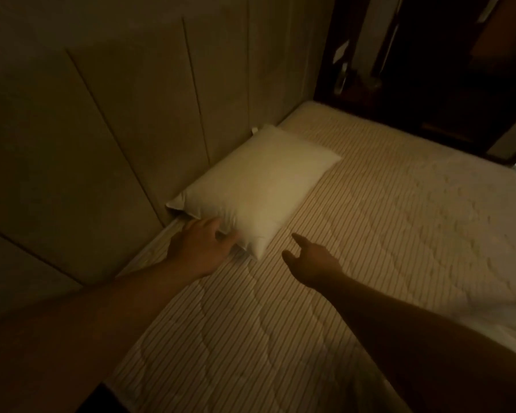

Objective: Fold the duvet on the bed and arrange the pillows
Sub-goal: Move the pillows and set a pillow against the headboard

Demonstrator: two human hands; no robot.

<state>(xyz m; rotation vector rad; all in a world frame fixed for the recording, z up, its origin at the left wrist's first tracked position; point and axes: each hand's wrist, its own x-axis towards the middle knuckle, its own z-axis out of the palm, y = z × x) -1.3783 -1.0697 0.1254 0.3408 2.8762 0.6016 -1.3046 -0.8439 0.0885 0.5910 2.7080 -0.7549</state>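
Bed (355, 263): fills the lower right of the dim view, covered by a striped, quilted sheet.
Headboard (116, 129): padded panels with slanted seams, running along the bed's upper-left edge.
Dark furniture (429, 70): stands beyond the far end of the bed; details too dark to tell.
Pillow (259, 186): one plain cream pillow lying flat on the sheet, its long side against the headboard.
Left hand (200, 248): palm down at the pillow's near corner, fingers spread and touching the fabric; whether they pinch it cannot be told.
Right hand (313, 260): empty, fingers loosely apart, held over the sheet just beside the pillow's near corner.
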